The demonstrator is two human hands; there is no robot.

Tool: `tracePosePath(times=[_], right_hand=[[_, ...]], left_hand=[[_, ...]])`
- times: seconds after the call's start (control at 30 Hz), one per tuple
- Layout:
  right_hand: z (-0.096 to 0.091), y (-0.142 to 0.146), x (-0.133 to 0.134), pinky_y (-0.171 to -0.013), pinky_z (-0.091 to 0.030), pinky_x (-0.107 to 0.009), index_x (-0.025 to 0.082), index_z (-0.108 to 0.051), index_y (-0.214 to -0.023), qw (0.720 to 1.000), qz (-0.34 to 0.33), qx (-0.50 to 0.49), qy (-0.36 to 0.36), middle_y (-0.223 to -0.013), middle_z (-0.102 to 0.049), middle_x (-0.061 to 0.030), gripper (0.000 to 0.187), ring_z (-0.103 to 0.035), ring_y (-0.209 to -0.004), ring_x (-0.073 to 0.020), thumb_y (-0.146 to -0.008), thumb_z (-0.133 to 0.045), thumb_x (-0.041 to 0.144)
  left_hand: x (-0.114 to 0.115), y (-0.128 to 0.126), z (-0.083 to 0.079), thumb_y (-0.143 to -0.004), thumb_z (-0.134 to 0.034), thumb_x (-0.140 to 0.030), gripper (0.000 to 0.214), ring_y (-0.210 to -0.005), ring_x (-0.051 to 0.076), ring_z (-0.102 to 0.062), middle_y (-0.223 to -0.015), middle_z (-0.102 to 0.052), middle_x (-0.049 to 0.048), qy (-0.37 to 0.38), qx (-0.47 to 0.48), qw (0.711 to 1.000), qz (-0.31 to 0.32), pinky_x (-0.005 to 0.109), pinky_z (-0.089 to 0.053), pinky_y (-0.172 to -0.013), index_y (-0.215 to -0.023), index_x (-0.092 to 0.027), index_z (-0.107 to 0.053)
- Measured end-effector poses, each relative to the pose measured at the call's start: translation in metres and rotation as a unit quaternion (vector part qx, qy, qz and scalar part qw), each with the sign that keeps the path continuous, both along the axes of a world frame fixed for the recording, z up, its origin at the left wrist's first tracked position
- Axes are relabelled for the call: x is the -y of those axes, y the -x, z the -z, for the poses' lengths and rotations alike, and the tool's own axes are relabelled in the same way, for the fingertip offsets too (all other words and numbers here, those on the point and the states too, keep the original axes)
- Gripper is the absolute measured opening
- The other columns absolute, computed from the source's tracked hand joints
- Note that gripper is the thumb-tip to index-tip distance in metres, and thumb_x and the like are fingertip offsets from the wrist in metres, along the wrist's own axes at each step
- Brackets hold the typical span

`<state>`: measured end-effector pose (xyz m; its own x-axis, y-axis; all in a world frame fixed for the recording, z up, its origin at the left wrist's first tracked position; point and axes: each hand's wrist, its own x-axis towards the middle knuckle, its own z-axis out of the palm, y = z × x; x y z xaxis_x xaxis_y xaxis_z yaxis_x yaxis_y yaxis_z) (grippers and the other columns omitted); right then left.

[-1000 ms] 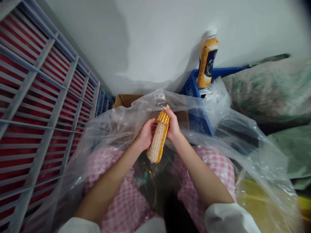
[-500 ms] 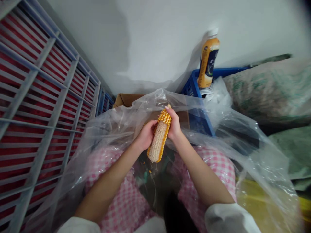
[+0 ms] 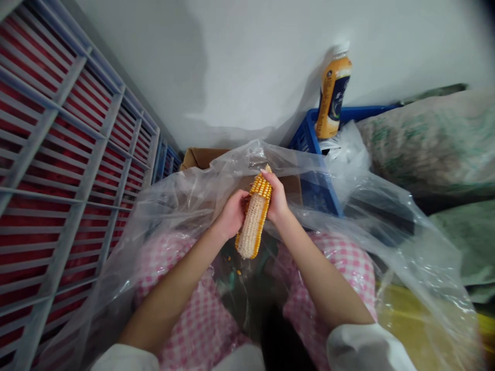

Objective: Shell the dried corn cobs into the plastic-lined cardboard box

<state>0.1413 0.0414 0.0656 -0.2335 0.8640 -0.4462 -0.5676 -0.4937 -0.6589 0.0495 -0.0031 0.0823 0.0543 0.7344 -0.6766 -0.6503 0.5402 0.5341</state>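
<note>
Between my two hands is an ear of corn [image 3: 253, 219], tilted with its narrow tip away from me. Yellow kernels cover the tip and run along both edges, while the middle of the cob is bare and pale. My left hand [image 3: 233, 212] is closed on its left side, fingers partly hidden behind it. My right hand [image 3: 277, 197] grips the upper right side, thumb lying on the kernels near the tip. Under the corn, clear plastic sheeting [image 3: 185, 198] spreads over my lap, and a few loose kernels [image 3: 238, 272] lie on it.
A tall slatted plastic crate [image 3: 77, 129] with red contents stands at the left. Behind the sheeting is a cardboard box [image 3: 203, 157]. At the right, a blue basket [image 3: 320, 190] holds a drink bottle [image 3: 333, 95] and a white plastic bag [image 3: 350, 147], beside a full woven sack [image 3: 433, 139].
Almost nothing differs. The right thumb has shifted slightly left across the kernels near the tip, and both hands keep hold of the corn.
</note>
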Motion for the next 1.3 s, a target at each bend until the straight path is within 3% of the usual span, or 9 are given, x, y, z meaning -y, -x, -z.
tracePosePath(times=[0.3,0.53,0.73,0.93,1.3], right_hand=[[-0.0009,0.0029,0.0029,-0.06,-0.05,-0.031,0.023,-0.053,-0.067,1.0,0.002,-0.004,0.014,-0.054,-0.052,0.0037,0.022,-0.057,-0.06,-0.016,-0.064,-0.067,0.039],[-0.0012,0.0024,0.002,-0.057,-0.05,-0.03,0.023,-0.053,-0.066,1.0,-0.01,0.007,-0.002,-0.054,-0.052,0.0036,0.024,-0.056,-0.057,-0.0155,-0.064,-0.067,0.042],[-0.0027,0.0022,0.0021,-0.056,-0.048,-0.029,0.023,-0.051,-0.065,1.0,-0.006,-0.005,0.022,-0.052,-0.051,0.0043,0.025,-0.053,-0.054,-0.0143,-0.062,-0.068,0.041],[-0.0076,0.0018,0.0042,-0.054,-0.045,-0.029,0.023,-0.05,-0.063,0.997,-0.021,-0.023,0.065,-0.051,-0.049,0.0042,0.023,-0.051,-0.052,-0.014,-0.063,-0.066,0.039],[-0.0068,0.0019,0.0037,-0.055,-0.046,-0.029,0.023,-0.052,-0.065,0.999,-0.008,-0.009,0.037,-0.055,-0.053,0.0038,0.022,-0.053,-0.056,-0.0147,-0.063,-0.067,0.038]], left_hand=[[0.0068,-0.0058,0.002,-0.065,-0.057,-0.017,0.007,-0.047,0.01,-0.047,-0.05,-0.052,-0.0029,0.034,0.006,0.999,-0.014,0.024,-0.04,-0.051,-0.059,-0.017,-0.053],[0.0056,-0.0059,-0.0001,-0.069,-0.056,-0.024,0.009,-0.052,0.012,-0.051,-0.055,-0.056,-0.0023,0.006,0.01,0.998,-0.055,0.024,-0.042,-0.055,-0.064,-0.017,-0.055],[0.0041,-0.0066,-0.0017,-0.07,-0.056,-0.024,0.009,-0.054,0.012,-0.051,-0.056,-0.056,-0.0024,0.002,0.008,0.999,-0.042,0.024,-0.042,-0.057,-0.063,-0.017,-0.055],[0.004,-0.0053,-0.005,-0.074,-0.046,-0.019,0.018,-0.052,0.011,-0.049,-0.054,-0.054,-0.0005,0.008,0.019,0.999,-0.035,0.024,-0.04,-0.055,-0.06,-0.015,-0.055],[0.0059,-0.0056,-0.0051,-0.073,-0.043,-0.018,0.018,-0.051,0.013,-0.047,-0.054,-0.053,0.0005,0.021,0.022,0.999,-0.022,0.026,-0.039,-0.055,-0.06,-0.016,-0.054]])
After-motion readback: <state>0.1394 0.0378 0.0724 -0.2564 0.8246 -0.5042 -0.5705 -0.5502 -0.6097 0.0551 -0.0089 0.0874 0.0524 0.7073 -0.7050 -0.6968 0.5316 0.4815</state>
